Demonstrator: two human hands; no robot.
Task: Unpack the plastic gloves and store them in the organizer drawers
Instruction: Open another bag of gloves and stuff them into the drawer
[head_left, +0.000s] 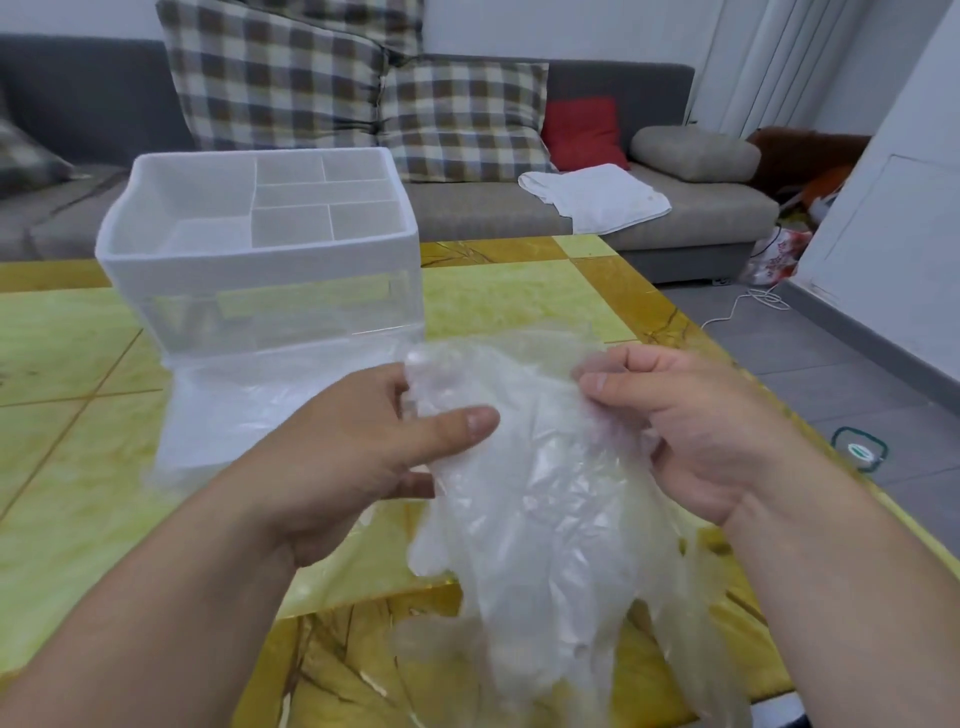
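Grip: we hold the plastic gloves (545, 499) in both hands. Our left hand (358, 452) pinches the upper left of the bunch, thumb in front and fingers behind. Our right hand (696, 431) pinches the top edge between thumb and forefinger.
Gloves: thin clear bunch, lifted off the table (78, 415), tips hanging toward us.
Organizer: the organizer (260, 270) stands just beyond our left hand. Its bottom drawer (218, 410) looks pulled out toward us, though clear plastic makes that hard to read.
Risk: we judge the film layers cling together, so peeling one off could drag others loose or tear it.
Risk: dropped gloves could slide on the glossy top.
Edges: the table's right edge runs close under our right hand, with floor beyond it.
Room: bare tabletop on both sides of the organizer, and a short path to the drawer.
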